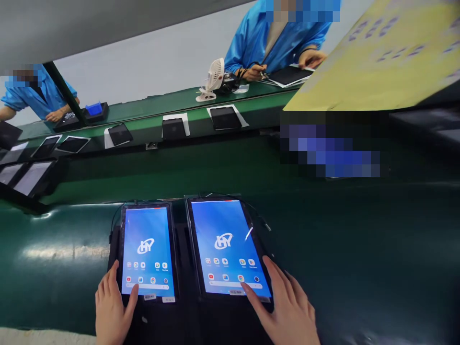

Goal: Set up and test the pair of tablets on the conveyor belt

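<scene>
Two lit tablets lie side by side on a dark mat on the green bench, both showing a blue home screen with a white logo. At the lower left corner of the left tablet [148,225] is my left hand [112,304], its thumb and fingers apart around that corner. My right hand [287,304] is spread at the lower right corner of the right tablet [219,220]. Its thumb lies over the bottom of the screen, and its fingers run along the right edge. Small labels show at the bottom of both tablets. Neither hand visibly lifts a tablet.
Thin cables [257,213] run behind the tablets. Beyond, a row of dark tablets on white sheets, one being a tablet [225,118], lines a green strip. A white clip fan [215,76] stands near a co-worker in blue [247,40]. A yellow sheet [377,57] hangs at upper right.
</scene>
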Tool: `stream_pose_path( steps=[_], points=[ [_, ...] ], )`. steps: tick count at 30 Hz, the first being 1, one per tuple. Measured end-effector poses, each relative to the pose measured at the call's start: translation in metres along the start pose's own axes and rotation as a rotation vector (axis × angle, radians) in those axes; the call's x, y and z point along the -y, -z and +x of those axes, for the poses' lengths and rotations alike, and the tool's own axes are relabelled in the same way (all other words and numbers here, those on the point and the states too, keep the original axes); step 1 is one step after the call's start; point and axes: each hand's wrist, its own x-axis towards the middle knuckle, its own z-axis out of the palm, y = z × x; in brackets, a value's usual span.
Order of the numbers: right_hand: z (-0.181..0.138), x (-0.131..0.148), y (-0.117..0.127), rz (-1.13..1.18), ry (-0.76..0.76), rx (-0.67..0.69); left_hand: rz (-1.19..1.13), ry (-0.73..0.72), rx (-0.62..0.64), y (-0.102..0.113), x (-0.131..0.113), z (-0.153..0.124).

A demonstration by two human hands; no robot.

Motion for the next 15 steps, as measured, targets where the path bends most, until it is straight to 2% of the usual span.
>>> stream_pose_path(
  steps=[6, 12, 15],
  points=[
    [0.006, 0.003, -0.001, 0.104, -0.049, 0.020, -0.047, 0.011, 0.016, 0.002, 0.001, 0.001],
    [0.015, 0.020, -0.009, -0.043, -0.052, -0.074, -0.127, 0.054, 0.023, 0.005, -0.001, 0.002],
    [0.015, 0.018, -0.010, 0.004, -0.058, -0.088, -0.159, 0.111, 0.030, 0.007, -0.007, 0.006]
  ],
)
